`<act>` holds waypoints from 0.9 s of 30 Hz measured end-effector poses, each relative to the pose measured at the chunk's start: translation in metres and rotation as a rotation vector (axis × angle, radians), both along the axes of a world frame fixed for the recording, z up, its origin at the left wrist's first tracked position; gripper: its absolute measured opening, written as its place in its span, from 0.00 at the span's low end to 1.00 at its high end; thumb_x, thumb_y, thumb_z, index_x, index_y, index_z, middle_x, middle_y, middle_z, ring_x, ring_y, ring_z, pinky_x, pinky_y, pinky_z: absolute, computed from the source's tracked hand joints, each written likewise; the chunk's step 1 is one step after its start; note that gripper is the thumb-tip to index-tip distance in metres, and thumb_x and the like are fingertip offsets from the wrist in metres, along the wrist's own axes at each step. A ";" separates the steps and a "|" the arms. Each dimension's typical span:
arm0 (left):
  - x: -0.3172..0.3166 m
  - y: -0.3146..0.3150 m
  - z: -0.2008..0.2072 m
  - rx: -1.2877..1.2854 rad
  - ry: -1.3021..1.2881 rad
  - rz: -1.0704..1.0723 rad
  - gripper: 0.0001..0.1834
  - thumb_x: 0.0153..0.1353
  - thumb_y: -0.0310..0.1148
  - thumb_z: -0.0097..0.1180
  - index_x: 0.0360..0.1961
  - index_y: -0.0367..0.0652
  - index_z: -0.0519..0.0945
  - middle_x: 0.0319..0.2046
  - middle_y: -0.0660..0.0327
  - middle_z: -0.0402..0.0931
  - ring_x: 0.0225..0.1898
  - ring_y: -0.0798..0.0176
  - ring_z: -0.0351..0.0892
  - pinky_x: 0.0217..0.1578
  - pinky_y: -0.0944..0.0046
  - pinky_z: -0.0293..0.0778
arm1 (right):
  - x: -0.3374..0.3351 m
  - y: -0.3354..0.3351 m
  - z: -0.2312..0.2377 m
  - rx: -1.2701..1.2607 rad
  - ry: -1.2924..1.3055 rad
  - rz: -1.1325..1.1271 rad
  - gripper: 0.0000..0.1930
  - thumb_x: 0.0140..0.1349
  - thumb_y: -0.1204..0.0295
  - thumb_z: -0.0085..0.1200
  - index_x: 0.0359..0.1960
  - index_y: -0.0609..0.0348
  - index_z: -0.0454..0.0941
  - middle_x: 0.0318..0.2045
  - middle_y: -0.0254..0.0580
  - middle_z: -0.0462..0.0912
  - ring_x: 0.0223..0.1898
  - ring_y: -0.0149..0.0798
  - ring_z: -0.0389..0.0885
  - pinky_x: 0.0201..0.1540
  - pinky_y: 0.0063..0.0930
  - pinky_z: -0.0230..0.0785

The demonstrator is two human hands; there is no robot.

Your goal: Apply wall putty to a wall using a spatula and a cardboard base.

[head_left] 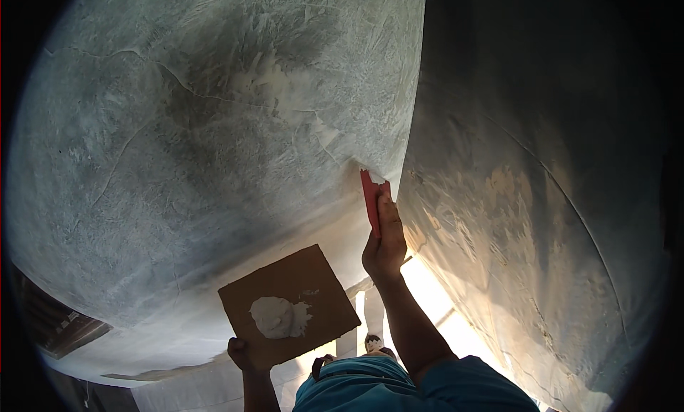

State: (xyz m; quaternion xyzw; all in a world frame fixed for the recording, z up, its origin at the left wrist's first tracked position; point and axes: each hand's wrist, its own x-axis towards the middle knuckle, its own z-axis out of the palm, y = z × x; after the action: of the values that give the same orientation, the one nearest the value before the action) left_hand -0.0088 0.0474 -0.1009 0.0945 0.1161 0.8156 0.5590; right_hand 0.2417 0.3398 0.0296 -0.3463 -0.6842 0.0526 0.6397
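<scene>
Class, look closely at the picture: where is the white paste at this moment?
In the head view, the white paste lies left of and below centre, on the brown board gripped by the left hand at its lower left edge.

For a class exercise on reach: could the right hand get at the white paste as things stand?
Probably yes: the white paste lies uncovered on the brown board, nothing visible blocks the right hand with its red tool, and the left hand is at the board's lower left corner.
</scene>
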 end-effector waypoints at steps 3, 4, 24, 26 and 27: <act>0.001 0.004 0.006 -0.024 0.003 -0.033 0.42 0.52 0.40 0.49 0.69 0.32 0.63 0.66 0.43 0.66 0.65 0.39 0.68 0.66 0.44 0.66 | -0.003 0.024 0.018 0.037 0.037 -0.015 0.30 0.64 0.88 0.38 0.70 0.68 0.61 0.68 0.61 0.68 0.68 0.58 0.69 0.68 0.41 0.65; 0.008 0.004 0.010 -0.011 0.006 -0.024 0.42 0.52 0.41 0.49 0.69 0.33 0.63 0.66 0.42 0.67 0.65 0.39 0.68 0.66 0.43 0.66 | -0.007 0.024 0.015 0.060 0.013 -0.015 0.31 0.63 0.88 0.37 0.71 0.67 0.60 0.69 0.61 0.66 0.68 0.58 0.68 0.69 0.41 0.64; -0.039 -0.040 0.016 -0.060 0.022 0.004 0.42 0.53 0.42 0.48 0.70 0.36 0.63 0.69 0.45 0.63 0.68 0.40 0.63 0.68 0.44 0.62 | -0.111 -0.014 -0.043 -0.117 0.029 0.093 0.31 0.68 0.77 0.51 0.71 0.72 0.57 0.70 0.75 0.56 0.71 0.73 0.55 0.72 0.59 0.52; -0.040 -0.038 0.011 -0.027 -0.011 -0.052 0.41 0.54 0.42 0.48 0.70 0.35 0.63 0.69 0.45 0.63 0.68 0.41 0.64 0.68 0.44 0.63 | -0.101 -0.031 -0.043 -0.145 0.002 0.150 0.30 0.67 0.78 0.51 0.71 0.70 0.58 0.70 0.73 0.58 0.71 0.71 0.56 0.72 0.57 0.54; -0.039 -0.033 0.012 -0.024 0.003 -0.034 0.41 0.54 0.41 0.48 0.70 0.35 0.62 0.69 0.46 0.63 0.67 0.41 0.65 0.67 0.44 0.64 | -0.091 -0.034 -0.045 -0.124 -0.019 0.187 0.29 0.67 0.80 0.51 0.70 0.69 0.60 0.69 0.72 0.60 0.71 0.69 0.58 0.72 0.55 0.55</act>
State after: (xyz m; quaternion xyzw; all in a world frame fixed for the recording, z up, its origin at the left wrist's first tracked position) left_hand -0.0477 0.0144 -0.0888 0.0911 0.1251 0.8043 0.5737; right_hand 0.1504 0.3054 -0.0151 -0.3203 -0.7149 0.1511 0.6030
